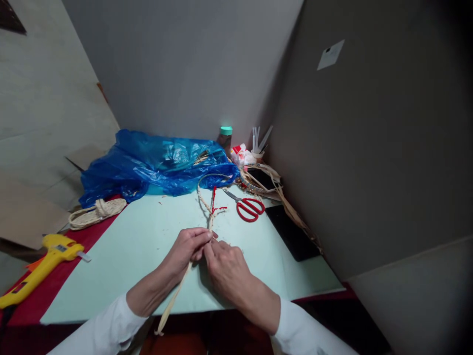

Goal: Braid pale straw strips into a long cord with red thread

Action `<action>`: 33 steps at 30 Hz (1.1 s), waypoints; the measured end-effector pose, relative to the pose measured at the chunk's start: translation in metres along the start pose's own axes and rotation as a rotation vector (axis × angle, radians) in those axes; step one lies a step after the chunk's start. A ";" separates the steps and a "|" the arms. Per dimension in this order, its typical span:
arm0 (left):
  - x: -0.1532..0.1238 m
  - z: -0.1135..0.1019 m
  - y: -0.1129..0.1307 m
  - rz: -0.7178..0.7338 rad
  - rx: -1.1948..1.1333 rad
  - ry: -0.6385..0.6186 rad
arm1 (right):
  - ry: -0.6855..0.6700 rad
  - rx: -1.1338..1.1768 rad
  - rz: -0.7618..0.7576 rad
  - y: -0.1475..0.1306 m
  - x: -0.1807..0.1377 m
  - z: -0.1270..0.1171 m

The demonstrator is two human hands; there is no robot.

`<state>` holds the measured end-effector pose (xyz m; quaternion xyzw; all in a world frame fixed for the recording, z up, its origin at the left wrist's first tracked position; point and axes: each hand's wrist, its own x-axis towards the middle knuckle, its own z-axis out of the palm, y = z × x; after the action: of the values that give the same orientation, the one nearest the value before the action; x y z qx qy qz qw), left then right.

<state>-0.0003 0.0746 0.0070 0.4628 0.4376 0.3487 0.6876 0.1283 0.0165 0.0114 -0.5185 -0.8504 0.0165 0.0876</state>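
Both hands meet over the pale green board [140, 256], pinching a thin braided cord of straw-coloured fibre [210, 222]. My left hand [188, 249] has thumb and forefinger closed on the cord. Against it, my right hand [226, 261] is closed too, its fingers curled about the same spot, so the fingertips are partly hidden. Beyond the hands the cord loops away across the board, with red twisted strands [214, 199] branching at its middle. A loose, flat strip of fibre [172, 305] hangs below my left hand past the board's near edge.
Red-handled scissors [250, 209] lie just beyond the hands. A black flat panel [291, 234] sits at right. Blue plastic [158, 162] covers the back, with a green-lidded jar [225, 135] behind. At left are a woven slipper [98, 213] and a yellow glue gun [55, 254].
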 end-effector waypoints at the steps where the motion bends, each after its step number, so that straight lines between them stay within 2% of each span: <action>1: -0.001 -0.001 0.001 0.005 -0.011 -0.003 | 0.000 0.022 -0.050 0.003 0.000 -0.003; 4: -0.004 0.001 0.006 -0.005 -0.033 0.009 | 0.024 0.141 -0.083 0.019 0.005 -0.023; 7: -0.005 0.004 0.010 -0.048 -0.050 0.048 | 0.115 0.231 0.065 0.035 0.014 -0.036; 9: -0.003 0.003 0.010 -0.091 -0.061 0.067 | 0.129 0.305 0.120 0.042 0.020 -0.032; 11: 0.001 0.001 0.008 -0.108 -0.084 0.102 | 0.066 0.411 0.120 0.046 0.023 -0.022; 14: 0.008 -0.004 0.003 -0.176 -0.098 0.153 | 0.065 0.447 0.122 0.045 0.024 -0.009; 17: 0.010 -0.004 0.002 -0.211 -0.094 0.197 | 0.034 0.447 0.133 0.044 0.022 -0.008; 20: 0.007 0.000 0.006 -0.191 -0.097 0.159 | 0.018 0.521 0.147 0.045 0.022 -0.012; 23: 0.003 0.003 0.010 -0.155 -0.088 0.086 | 0.042 0.647 0.156 0.046 0.022 -0.013; 28: -0.001 0.005 0.009 -0.090 -0.057 0.037 | 0.086 0.775 0.214 0.043 0.021 -0.014; 33: -0.010 0.008 0.005 0.050 0.163 0.036 | 0.124 0.881 0.247 0.037 0.017 -0.010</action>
<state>0.0028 0.0651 0.0161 0.5217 0.4650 0.3370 0.6308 0.1549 0.0485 0.0188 -0.5292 -0.6875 0.3555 0.3477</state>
